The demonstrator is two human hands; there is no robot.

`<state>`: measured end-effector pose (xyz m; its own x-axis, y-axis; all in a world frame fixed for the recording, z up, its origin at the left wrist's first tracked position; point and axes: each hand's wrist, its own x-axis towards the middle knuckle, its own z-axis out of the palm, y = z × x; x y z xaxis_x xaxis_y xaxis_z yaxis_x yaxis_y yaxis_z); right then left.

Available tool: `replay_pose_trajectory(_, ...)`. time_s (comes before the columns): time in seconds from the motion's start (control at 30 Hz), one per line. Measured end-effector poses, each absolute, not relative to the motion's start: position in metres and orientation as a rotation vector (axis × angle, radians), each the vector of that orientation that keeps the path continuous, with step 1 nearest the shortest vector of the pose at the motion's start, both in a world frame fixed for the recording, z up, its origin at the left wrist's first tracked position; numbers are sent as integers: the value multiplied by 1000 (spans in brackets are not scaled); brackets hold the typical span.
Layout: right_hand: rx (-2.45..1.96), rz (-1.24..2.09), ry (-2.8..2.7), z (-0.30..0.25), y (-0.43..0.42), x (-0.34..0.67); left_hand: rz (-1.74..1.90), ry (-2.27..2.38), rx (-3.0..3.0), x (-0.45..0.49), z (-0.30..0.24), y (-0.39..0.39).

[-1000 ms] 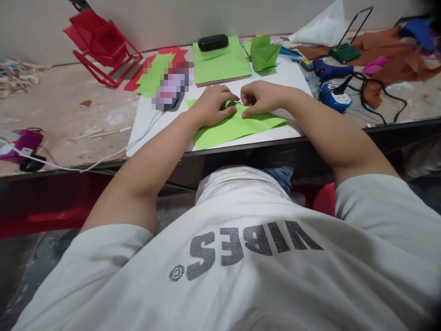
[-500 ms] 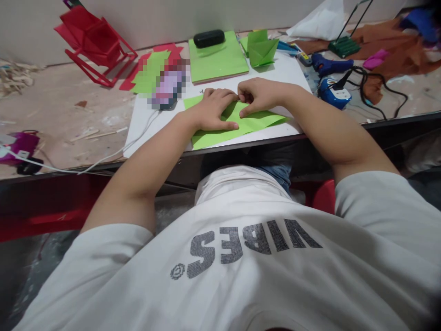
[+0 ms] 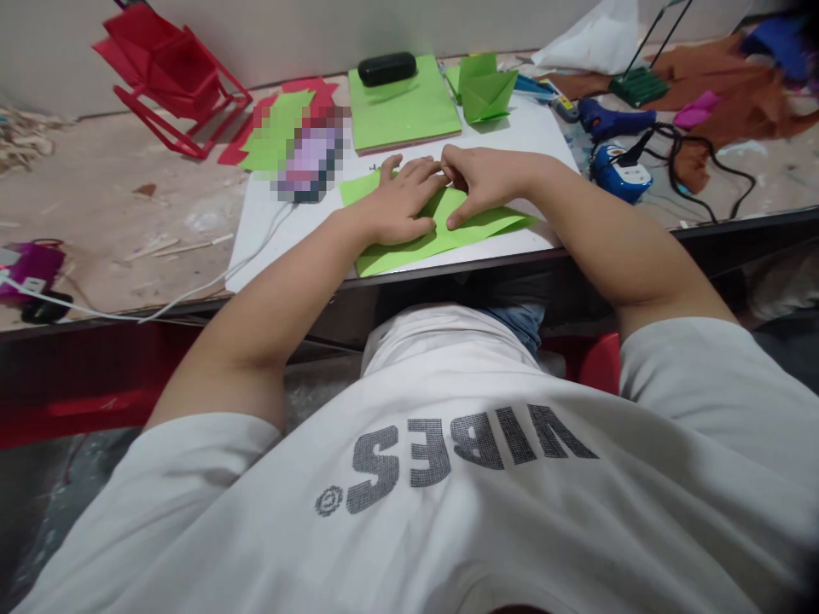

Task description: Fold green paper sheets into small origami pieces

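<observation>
A sheet of light green paper (image 3: 441, 237) lies on a white board (image 3: 269, 230) at the table's near edge. My left hand (image 3: 400, 203) rests flat on the paper with its fingers stretched out and spread. My right hand (image 3: 483, 179) lies beside it, fingers extended, its fingertips pressing down on the paper and its top touching my left fingers. Part of the sheet is hidden under both hands.
Behind lie a stack of green paper (image 3: 402, 115) with a black case (image 3: 386, 69) on it, a folded green paper piece (image 3: 486, 89), a phone (image 3: 308, 162) and a red model chair (image 3: 167, 77). A blue glue gun (image 3: 607, 119), a blue device (image 3: 620, 175) and cables lie at right.
My left hand has opened from curled fingers to lying flat on the paper. My right hand has gone from a pinch at the fold to pressing with extended fingers.
</observation>
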<state>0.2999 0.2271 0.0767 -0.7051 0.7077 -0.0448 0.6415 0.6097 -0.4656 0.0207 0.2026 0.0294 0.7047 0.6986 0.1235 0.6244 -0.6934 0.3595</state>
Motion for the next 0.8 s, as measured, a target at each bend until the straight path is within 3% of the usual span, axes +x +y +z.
replay_pose_trajectory(0.3,-1226,633,-2708,82,229,301,345,1043,2644,21,28,197)
replay_pose_trajectory(0.6,-1273,983,-2623,98,227,314,346,996,2628,18,27,199)
replay_pose_trajectory(0.8,-1307,947,-2651,100,221,307,334,978,2643,19,29,199)
